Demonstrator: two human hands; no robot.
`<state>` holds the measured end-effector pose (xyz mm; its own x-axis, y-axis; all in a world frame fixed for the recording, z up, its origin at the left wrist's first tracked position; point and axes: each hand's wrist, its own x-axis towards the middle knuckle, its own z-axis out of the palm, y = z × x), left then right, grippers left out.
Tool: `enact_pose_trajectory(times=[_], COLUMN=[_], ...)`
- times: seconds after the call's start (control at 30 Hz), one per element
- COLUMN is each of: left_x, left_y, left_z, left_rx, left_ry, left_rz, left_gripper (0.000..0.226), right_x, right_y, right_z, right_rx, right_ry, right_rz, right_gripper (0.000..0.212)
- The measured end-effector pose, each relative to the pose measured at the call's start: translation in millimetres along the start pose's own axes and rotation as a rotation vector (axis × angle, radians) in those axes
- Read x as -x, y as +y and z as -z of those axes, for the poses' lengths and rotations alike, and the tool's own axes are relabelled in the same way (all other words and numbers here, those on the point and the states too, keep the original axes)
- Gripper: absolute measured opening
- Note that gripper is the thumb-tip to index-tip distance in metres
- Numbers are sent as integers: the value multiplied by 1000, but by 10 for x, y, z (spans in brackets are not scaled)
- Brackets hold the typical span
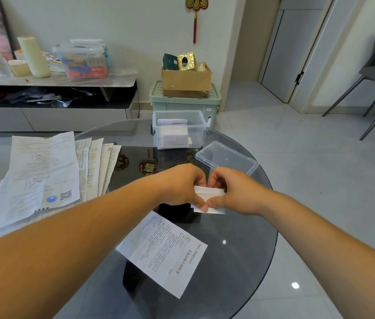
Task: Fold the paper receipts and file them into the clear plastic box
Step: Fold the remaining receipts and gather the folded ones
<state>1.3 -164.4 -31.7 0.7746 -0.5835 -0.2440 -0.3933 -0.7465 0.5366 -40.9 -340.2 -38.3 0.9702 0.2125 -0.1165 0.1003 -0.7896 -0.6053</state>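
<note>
Pinching small folded receipt (214,193) with left hand (181,185) and right hand (236,192), above surface (239,249), just in front of box (196,132). Could spring open if let go uncreased; could snag on box rim going in.

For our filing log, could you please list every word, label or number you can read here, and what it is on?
No text can be quoted with certainty.
Nearest sheet: bold Chinese heading along one edge, too blurred to quote.
Large left sheet: QR code and blue seal, print too small.
Wall ornament: gold character, cut off by the frame.
</note>
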Motion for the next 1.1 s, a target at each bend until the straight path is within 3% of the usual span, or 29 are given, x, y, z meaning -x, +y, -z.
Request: enact_pose_trajectory(times=[0.3,0.6,0.83,1.1], left_x=[31,104,152,189], left_y=[-10,-62,-114,-236], left_z=[-24,-47,-79,68], left_rx=[1,46,-183,-373], left_ry=[38,142,197,225], left_rz=[-33,-121,-137,-158], left_gripper=[35,51,26,22], right_x=[55,58,47,-77], right_y=[-109,-14,-19,-159], right_z=[40,29,-70,-82], right_rx=[122,-205,-128,73], right_ry=[7,101,224,156], right_rz=[28,-4,0,83], right_gripper=[23,34,19,15])
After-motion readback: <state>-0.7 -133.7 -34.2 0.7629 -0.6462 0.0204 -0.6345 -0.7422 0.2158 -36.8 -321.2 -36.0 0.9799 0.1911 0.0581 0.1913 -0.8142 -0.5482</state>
